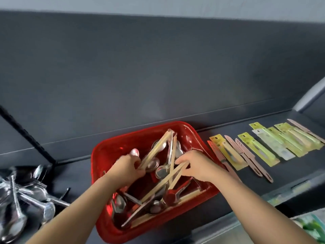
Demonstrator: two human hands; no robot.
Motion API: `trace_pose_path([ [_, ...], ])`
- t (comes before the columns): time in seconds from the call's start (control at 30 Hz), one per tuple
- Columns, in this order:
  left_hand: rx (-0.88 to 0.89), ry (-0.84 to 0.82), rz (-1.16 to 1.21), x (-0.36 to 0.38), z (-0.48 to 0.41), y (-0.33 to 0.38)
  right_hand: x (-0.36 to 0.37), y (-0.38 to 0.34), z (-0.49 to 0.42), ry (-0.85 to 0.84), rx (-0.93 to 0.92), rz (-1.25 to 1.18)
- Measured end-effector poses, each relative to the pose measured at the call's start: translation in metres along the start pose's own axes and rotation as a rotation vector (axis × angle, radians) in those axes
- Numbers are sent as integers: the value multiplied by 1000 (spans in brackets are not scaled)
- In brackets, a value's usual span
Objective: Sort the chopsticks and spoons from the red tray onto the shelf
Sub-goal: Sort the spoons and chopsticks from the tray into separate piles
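Note:
A red tray [109, 152] sits on the dark shelf [237, 187], filled with steel spoons [161, 173] and pale wooden chopsticks [158, 186] lying crossed. Both my hands are inside it. My left hand [125, 169] grips the near ends of a pair of chopsticks [155, 148] that slant up toward the tray's far corner. My right hand [198, 167] pinches the ends of other chopsticks that run down and left across the spoons.
A heap of steel spoons [26, 196] lies on the shelf to the left of the tray. To the right, packaged utensils in yellow-green sleeves [274, 145] and pink peelers [246, 159] lie in a row. A dark back panel [158, 67] rises behind.

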State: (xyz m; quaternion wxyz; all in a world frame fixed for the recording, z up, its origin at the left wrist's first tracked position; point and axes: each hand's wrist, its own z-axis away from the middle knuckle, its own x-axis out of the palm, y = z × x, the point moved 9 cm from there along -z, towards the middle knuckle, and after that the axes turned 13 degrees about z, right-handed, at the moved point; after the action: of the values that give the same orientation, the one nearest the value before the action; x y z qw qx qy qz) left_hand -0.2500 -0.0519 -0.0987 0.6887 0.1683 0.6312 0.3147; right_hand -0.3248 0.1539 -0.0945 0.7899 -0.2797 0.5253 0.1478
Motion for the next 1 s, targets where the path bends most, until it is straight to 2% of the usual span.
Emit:
trace_pose_path([
  [0.1, -17, 117, 187, -16, 5, 2, 2, -4, -12, -42, -86, 165],
  [0.23, -68, 146, 564, -16, 16, 11, -3, -4, -22, -91, -125, 126],
  [0.47, -132, -46, 208, 25, 17, 15, -30, -16, -29, 9, -277, 82],
  [0.6, -186, -8, 231, 27, 17, 3, -42, -17, -27, 170, -330, 35],
  [0.77, -198, 58, 201, 12, 18, -4, -67, -15, -10, 499, -346, 50],
  [0.83, -227, 52, 238, 13, 20, -7, -61, -18, -9, 444, -373, 77],
  [0.93, -271, 14, 300, 20, 20, -4, -37, -20, -14, 218, -408, 172],
  [1.0, -287, -17, 324, 27, 19, 0, -25, -21, -19, 149, -425, 252],
])
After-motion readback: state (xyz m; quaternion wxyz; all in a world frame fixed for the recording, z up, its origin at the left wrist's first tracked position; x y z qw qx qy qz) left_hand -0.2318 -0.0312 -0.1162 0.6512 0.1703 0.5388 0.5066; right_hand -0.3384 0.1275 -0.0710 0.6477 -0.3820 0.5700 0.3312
